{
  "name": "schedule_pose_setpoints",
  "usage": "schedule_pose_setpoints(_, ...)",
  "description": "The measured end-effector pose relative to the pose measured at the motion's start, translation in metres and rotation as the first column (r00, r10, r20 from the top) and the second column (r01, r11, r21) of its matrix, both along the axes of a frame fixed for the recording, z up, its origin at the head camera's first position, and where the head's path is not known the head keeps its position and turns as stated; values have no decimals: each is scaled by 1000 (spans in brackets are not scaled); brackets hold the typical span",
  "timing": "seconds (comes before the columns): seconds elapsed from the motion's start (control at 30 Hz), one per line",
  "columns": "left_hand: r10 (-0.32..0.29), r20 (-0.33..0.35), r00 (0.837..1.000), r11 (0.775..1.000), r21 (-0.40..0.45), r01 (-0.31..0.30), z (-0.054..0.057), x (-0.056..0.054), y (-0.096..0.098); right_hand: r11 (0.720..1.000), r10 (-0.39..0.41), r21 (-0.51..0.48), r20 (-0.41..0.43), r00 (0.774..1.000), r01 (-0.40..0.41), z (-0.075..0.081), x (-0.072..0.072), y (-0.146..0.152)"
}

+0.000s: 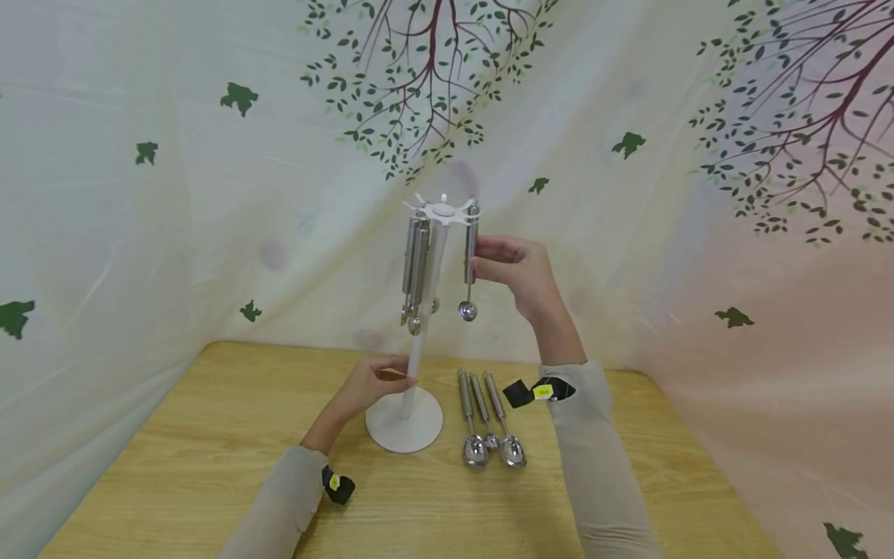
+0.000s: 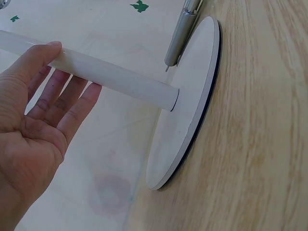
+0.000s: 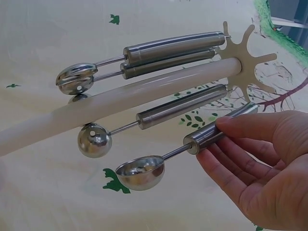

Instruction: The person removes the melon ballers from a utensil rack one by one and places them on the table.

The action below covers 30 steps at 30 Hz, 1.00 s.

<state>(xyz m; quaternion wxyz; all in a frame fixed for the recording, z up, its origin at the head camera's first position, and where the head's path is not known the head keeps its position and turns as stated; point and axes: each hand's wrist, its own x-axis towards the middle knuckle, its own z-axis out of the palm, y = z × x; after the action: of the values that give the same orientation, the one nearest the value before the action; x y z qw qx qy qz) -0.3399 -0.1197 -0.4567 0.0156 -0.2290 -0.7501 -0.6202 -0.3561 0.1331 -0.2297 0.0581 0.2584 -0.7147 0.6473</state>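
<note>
My right hand pinches the steel handle of a melon baller between thumb and fingers. Its handle top is at an arm of the white rack, bowl downward; whether it hangs there by itself I cannot tell. Lower down, my left hand holds the rack's white pole, thumb on one side and fingers on the other. More steel scoops hang from the rack's left and back arms. In the right wrist view, another melon baller hangs beside the pole.
On the wooden table, right of the rack's round base, lie two oval steel scoops and a smaller round one between them. A pale curtain printed with trees and leaves stands behind and at both sides.
</note>
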Motion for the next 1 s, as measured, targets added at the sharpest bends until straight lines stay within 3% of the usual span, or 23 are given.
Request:
schedule_pose_setpoints(0.4, 5, -4, 1000, 1000, 1, -5, 1, 1, 0, 999, -19, -27, 30, 999, 20, -8, -6, 4)
schedule_pose_setpoints(1.0, 19, 8, 1000, 1000, -9, -19, 1, -1, 1, 1000, -22, 4, 117, 993, 22, -46, -9, 22)
